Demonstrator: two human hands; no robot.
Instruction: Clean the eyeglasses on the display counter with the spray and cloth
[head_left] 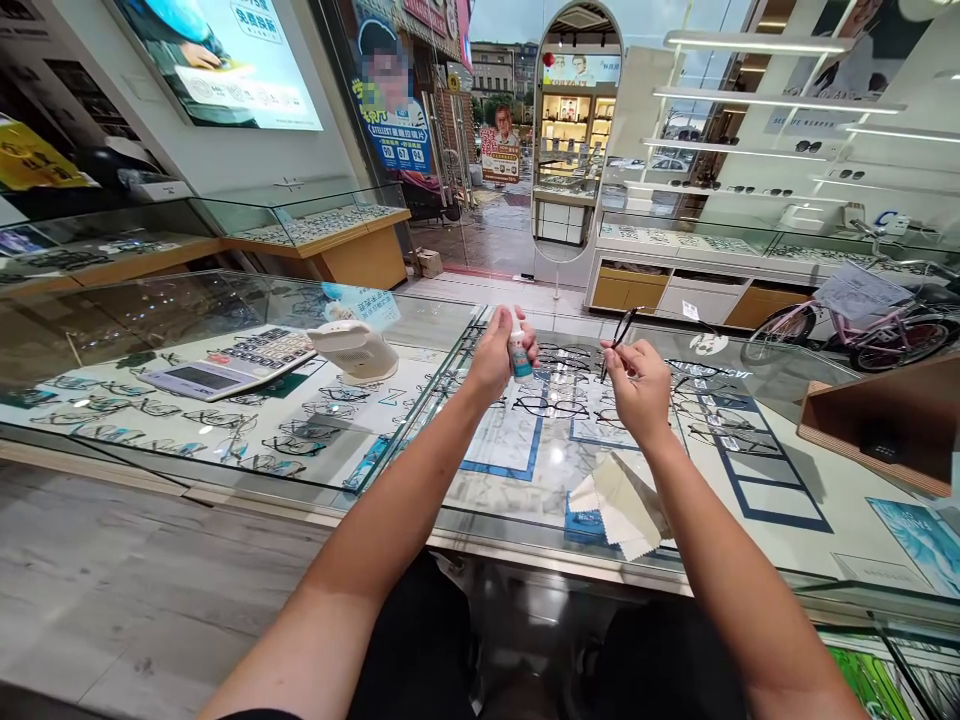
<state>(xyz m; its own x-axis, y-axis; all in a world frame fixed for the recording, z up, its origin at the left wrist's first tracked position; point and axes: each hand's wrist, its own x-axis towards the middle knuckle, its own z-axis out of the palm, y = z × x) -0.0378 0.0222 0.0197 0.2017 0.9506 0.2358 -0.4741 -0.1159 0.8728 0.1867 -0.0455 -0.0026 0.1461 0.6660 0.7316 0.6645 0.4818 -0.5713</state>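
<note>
A glass-topped surface (487, 505) spans the room, above a floor (112, 590) of grey wood-look planks. On the left, a pale wall (247, 150) carries a bright lit poster (232, 60), with a wood-based glass display case (360, 258) below. An oval mirror (576, 110) stands near the glass front, beyond which wet pavement (495, 228) lies under grey sky. To the right, lit white shelves (780, 102) rise over a low cabinet (705, 295) with wooden and white fronts. The upper left corner is probably storage, though too dim to be sure.
</note>
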